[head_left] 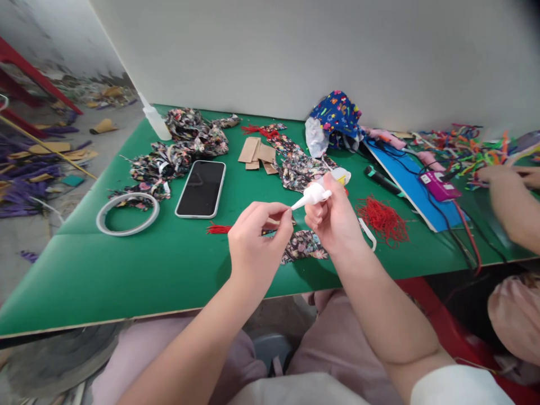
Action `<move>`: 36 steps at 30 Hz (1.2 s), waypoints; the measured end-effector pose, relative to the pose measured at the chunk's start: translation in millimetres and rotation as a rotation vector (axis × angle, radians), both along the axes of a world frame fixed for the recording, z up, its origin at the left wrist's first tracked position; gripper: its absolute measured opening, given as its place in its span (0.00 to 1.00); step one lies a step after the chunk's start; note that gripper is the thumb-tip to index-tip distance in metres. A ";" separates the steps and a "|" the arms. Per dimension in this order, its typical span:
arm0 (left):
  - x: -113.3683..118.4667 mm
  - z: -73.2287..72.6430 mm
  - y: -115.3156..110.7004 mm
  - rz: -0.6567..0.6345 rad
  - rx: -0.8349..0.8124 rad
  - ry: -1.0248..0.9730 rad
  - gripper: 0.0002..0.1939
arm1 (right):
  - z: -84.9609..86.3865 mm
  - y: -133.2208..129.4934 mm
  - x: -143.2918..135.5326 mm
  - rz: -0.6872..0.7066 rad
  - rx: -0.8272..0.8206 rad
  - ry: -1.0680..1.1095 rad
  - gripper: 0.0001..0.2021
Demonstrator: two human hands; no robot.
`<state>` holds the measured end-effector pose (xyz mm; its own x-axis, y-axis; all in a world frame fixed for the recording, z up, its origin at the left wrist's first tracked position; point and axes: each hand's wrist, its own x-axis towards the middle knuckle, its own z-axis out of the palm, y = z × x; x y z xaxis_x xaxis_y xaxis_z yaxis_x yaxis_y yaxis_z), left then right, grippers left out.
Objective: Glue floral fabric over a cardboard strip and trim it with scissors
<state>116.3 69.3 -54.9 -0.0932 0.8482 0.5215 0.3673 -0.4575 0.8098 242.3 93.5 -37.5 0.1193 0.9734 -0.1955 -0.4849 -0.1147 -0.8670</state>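
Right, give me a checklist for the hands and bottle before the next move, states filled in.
1. Bottle gripped by the right hand: ok.
2. Nozzle pointing toward the left hand: ok.
3. Anything coming out of the nozzle: cannot tell, too small.
4. Near cloth in full view: not ok, partly behind the hands.
5. Phone apart from both hands: ok.
6. Co-worker's hand apart from the bottle: ok.

A white plastic squeeze bottle with a long, tapering nozzle (pixel 314 194) sits tilted in the person's right hand (pixel 335 219), its tip pointing down at the left hand's (pixel 255 233) thumb and forefinger. Below them, partly hidden, a black floral fabric strip (pixel 306 246) lies on the green table (pixel 169 275).
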 end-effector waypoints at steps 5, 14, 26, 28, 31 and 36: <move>-0.1 -0.4 0.7 -0.007 -0.044 -0.028 0.04 | -0.6 -1.3 -1.1 -0.023 0.077 -0.028 0.20; 0.8 3.1 -1.6 -0.051 0.010 -0.023 0.05 | -2.7 0.6 -0.5 -0.039 0.079 0.002 0.19; -6.9 -5.9 -0.4 -0.156 -0.063 -0.243 0.09 | -2.2 0.4 10.4 0.354 -0.170 0.582 0.23; -7.9 -6.4 1.5 -0.123 -0.066 -0.259 0.08 | -2.2 -1.1 10.7 0.379 -0.166 0.614 0.23; -9.3 -6.8 6.2 -0.046 -0.091 -0.246 0.09 | -0.9 -3.3 11.1 0.405 -0.152 0.647 0.23; -15.3 -3.7 11.9 0.069 -0.088 -0.127 0.04 | 2.4 -5.9 11.7 0.443 -0.130 0.630 0.24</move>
